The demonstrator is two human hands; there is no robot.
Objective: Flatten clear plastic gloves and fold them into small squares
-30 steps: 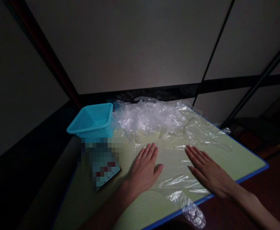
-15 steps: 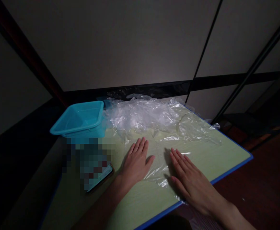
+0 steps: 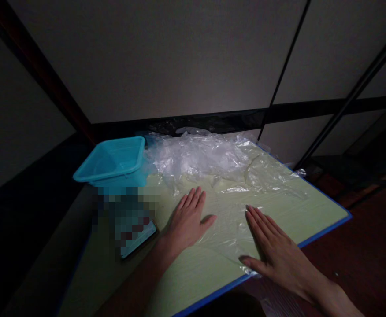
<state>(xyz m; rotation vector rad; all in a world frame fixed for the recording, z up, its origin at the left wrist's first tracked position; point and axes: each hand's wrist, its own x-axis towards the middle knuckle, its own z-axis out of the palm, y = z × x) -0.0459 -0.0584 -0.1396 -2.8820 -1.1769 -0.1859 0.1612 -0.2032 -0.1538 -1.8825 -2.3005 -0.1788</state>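
Observation:
A clear plastic bag [image 3: 224, 237] lies spread out on the pale green tabletop between my hands, its near end by the blue edge. My left hand [image 3: 189, 222] rests flat at the left of this sheet, fingers stretched forward and thumb out to the side. On the right, my right hand [image 3: 274, 251] lies palm down over the plastic, fingers straight and thumb spread toward the left. Neither hand grips anything. Behind them sits a crumpled heap of clear plastic bags [image 3: 199, 154], with a thin flat piece trailing off to the right.
A turquoise plastic basin [image 3: 113, 178] stands at the back left of the table [image 3: 180, 290]. In front of it lies a phone-like device [image 3: 138, 242], mostly blurred out. Pale cabinet panels [image 3: 180, 61] rise behind the table. Reddish floor [image 3: 371, 246] shows at the right.
My right hand has slid a little to the right across the plastic, and its thumb is spread wider. My left hand stays nearly in place. The view has shifted slightly.

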